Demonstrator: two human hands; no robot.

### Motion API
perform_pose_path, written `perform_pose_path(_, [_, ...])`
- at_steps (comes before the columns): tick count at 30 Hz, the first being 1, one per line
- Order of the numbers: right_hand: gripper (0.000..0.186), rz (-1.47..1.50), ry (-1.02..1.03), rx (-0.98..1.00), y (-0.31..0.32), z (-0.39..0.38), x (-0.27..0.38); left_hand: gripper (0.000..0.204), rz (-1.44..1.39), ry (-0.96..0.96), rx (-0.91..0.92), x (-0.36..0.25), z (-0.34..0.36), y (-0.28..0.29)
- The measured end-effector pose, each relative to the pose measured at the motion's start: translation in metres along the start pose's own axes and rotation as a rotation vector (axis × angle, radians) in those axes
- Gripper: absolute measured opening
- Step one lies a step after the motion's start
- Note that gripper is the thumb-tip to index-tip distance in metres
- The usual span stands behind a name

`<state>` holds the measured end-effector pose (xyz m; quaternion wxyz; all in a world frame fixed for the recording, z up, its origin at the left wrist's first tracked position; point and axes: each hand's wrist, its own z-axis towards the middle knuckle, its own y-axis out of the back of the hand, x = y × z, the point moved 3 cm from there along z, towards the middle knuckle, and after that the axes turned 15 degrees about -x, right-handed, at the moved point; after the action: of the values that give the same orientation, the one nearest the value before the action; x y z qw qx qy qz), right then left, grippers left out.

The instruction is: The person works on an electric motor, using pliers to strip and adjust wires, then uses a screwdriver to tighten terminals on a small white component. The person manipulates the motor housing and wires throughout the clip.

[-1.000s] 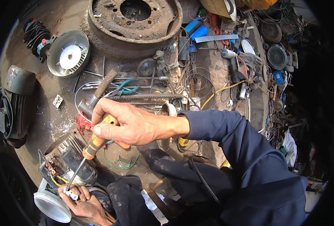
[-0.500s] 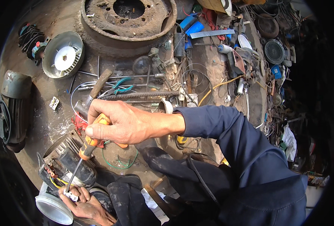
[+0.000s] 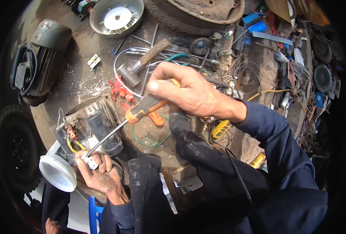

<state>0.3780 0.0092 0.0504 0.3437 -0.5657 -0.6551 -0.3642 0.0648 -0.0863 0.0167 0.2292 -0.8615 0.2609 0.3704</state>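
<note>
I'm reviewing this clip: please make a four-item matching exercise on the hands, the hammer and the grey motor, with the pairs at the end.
Things
1. Left hand
2. Hammer
3. Right hand
4. Grey motor

Places and states
A. Wrapped around the handle of a screwdriver
B. On the left of the brown surface, with a cable curving over its side
C. Holding a small white block at the screwdriver's tip
D. Lying with its wooden handle pointing up and to the right in the picture

Pairs: 1-C, 2-D, 3-A, 4-B
</note>
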Motion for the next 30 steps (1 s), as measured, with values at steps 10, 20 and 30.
perform_pose_path(10, [0.04,0.006,0.106,-0.134,-0.004,-0.004,0.013,0.041,-0.2,0.247,0.097,0.004,0.0,-0.001])
perform_pose_path(20, [0.043,-0.087,0.091,-0.118,-0.002,-0.002,0.003,0.047,-0.477,0.478,0.112,0.008,0.015,0.016])
perform_pose_path(30, [0.041,-0.005,0.066,-0.109,0.005,0.002,-0.001,0.048,-0.189,0.228,0.091,0.003,0.017,0.016])
